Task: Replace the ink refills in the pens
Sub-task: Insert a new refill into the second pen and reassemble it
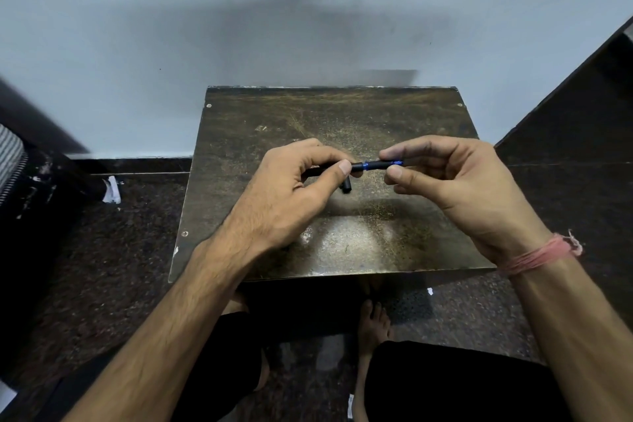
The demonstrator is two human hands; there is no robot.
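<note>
I see the slim black plastic pen with blue metal rings (371, 166) held in the air above the middle of the counter, its long axis running almost flat from 9 o'clock to 3 o'clock, the 3 o'clock end tipped very slightly up. The left hand (294, 188) wraps the 9 o'clock half, thumb and forefinger pinching the barrel just short of the first blue ring. The right hand (455, 181) takes the 3 o'clock end, where the second blue ring sits, in a fingertip pinch between thumb and forefinger, the other fingers loosely curled behind. Both grips lie on the same line, facing one another, with only a short bare stretch of barrel between them.

I judge this to be the unscrewing or pulling apart of the two halves, so the coming move turns on that shared axis: any twist or pull should run straight along it toward 3 o'clock.

Just below the pen, toward 6 o'clock, a short black tubular piece (347, 186) lies on the worn dark brown counter (342, 250), partly hidden by the left thumb.
</note>
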